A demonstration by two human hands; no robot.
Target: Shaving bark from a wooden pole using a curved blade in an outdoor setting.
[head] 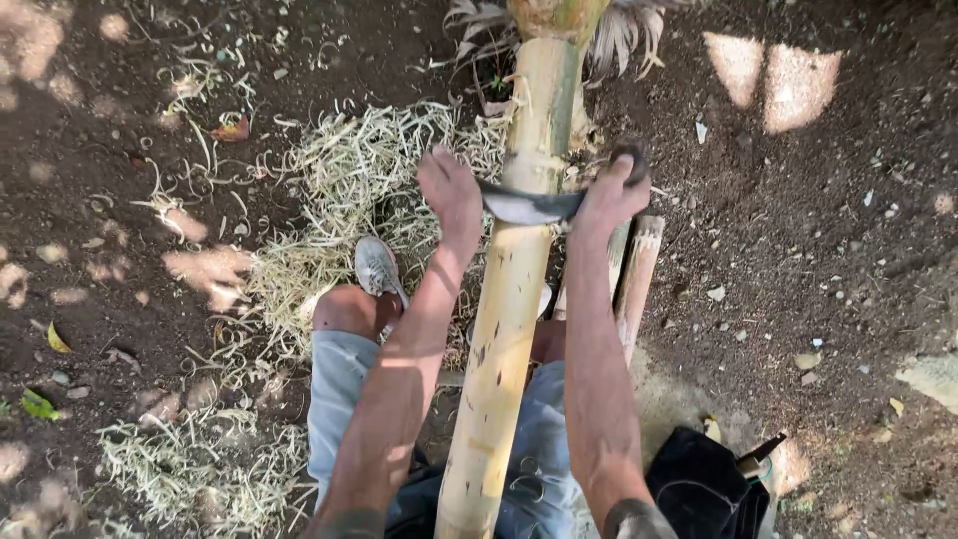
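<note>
Your left hand (451,192) and right hand (611,195) each grip one end of a curved blade (529,208) that lies across a thick bamboo pole (511,299). Both fists are closed tight on it; the right one wraps a dark handle end, while what the left grips is hidden under your fingers. The pole runs straight away from you between your knees, with its near end at your lap and its far end still green near dry fronds at the top edge. The surface under and below the blade is pale and scraped. A heap of pale shavings (339,190) sits just left of the pole, and more lie by your left leg. Your shoe (377,266) rests on that heap. Shorter bamboo pieces (639,265) lie just right of the pole. A black bag (704,489) sits on the dirt by your right side.
</note>
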